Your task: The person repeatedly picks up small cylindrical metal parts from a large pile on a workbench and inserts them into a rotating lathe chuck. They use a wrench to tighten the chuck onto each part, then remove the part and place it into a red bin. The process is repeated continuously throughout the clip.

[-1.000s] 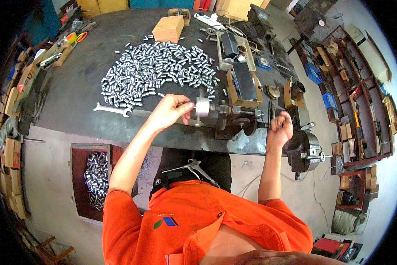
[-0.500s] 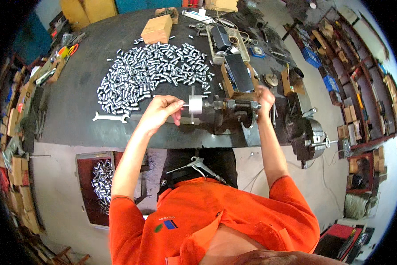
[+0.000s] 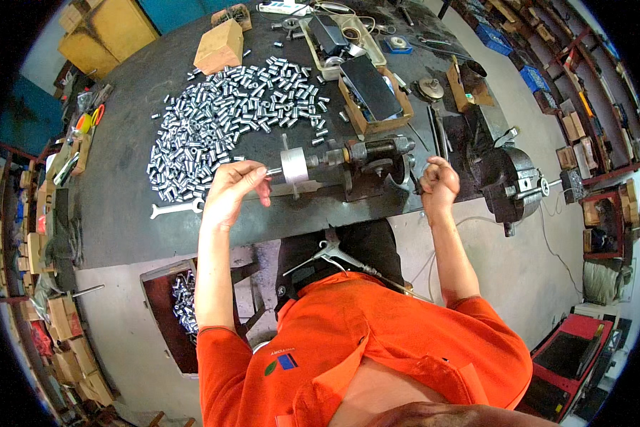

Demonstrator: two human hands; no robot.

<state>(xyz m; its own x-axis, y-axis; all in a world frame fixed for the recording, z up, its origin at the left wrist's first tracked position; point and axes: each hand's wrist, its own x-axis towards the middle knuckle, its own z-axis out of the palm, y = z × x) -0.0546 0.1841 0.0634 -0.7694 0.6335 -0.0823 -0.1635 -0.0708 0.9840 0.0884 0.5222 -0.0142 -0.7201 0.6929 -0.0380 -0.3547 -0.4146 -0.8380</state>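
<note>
A dark bench fixture (image 3: 378, 153) lies across the near part of the workbench, with a bright silver collar (image 3: 294, 166) at its left end. My left hand (image 3: 233, 191) pinches a small metal cylinder (image 3: 274, 171) between thumb and fingertips, in line with the collar's left face. Whether the cylinder reaches into the collar I cannot tell. At the fixture's right end, my right hand (image 3: 439, 183) is closed around a dark lever (image 3: 415, 183), mostly hidden by the fingers. Beyond my left hand spreads a big heap of small shiny metal cylinders (image 3: 220, 121).
An open-end wrench (image 3: 177, 208) lies left of my left hand. Behind the fixture stand a cardboard box (image 3: 366, 127) with a black case and a plastic tray (image 3: 327, 67). A bench vise (image 3: 512, 181) is at the right edge. Below, a bin (image 3: 165, 313) holds more cylinders.
My right hand has swung down and toward me at the fixture's right end. My left hand stays at the collar with the cylinder. The whole view has shifted and turned slightly.
</note>
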